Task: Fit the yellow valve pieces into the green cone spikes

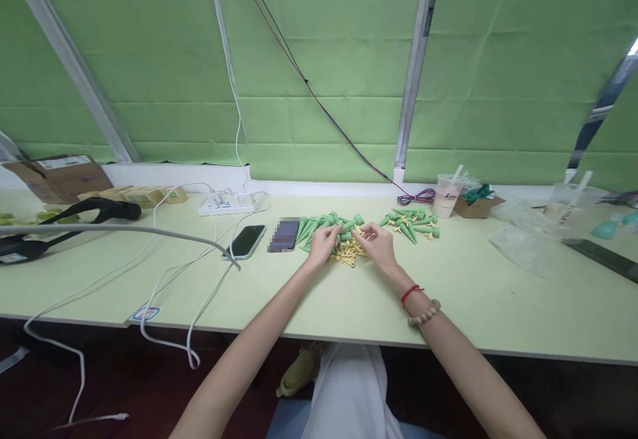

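Note:
My left hand (pixel 323 245) is closed in a pinch on a green plastic spike (pixel 349 225) that points to the right. Facing it, my right hand (pixel 379 245) pinches a small yellow plastic piece (pixel 357 230) close to the spike's wide end. Under and between the hands lies a pile of yellow pieces (pixel 349 253). Behind my left hand, loose green spikes (pixel 313 224) are heaped. A second group of green spikes (pixel 409 224), with yellow pieces on or among them, lies beyond my right hand.
Left of the hands lie two phones (pixel 248 241), white cables (pixel 172 273) and a power strip (pixel 226 204). A drink cup (pixel 445 198), a small cardboard box (pixel 476 206) and clear plastic bags (pixel 521 246) stand to the right. The table's front edge (pixel 349 342) runs below my forearms.

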The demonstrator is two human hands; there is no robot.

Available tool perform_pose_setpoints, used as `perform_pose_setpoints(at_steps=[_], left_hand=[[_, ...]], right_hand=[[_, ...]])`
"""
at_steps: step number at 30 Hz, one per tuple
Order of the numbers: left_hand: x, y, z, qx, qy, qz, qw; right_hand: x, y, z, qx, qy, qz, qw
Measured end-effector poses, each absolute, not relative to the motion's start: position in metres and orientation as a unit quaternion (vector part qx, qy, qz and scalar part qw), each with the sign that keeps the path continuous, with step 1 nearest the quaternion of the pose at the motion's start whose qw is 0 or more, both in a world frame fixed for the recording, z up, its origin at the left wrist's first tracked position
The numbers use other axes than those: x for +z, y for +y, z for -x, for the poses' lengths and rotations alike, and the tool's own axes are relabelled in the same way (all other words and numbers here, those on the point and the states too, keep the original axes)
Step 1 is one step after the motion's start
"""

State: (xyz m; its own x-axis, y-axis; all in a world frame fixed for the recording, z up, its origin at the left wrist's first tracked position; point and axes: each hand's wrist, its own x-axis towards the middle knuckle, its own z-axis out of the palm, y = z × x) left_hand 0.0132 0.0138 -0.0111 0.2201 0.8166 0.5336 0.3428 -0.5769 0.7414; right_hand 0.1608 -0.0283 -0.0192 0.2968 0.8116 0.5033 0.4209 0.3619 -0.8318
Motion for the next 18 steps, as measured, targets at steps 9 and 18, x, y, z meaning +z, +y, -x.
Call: perform_pose_setpoints(at_steps=[9,18], left_hand=[[-0.010,0.013,-0.013,0.512,0.364,-0.744,0.228],[-0.012,0.015,-0.014,0.535,0.420,-0.707,0.192]], right_hand=[[-0.005,-0.032,-0.155,0.597,-0.414,0.357,0.587],[-0.018,-0.025,-0.159,0.333,-0.515,0.474,0.632]])
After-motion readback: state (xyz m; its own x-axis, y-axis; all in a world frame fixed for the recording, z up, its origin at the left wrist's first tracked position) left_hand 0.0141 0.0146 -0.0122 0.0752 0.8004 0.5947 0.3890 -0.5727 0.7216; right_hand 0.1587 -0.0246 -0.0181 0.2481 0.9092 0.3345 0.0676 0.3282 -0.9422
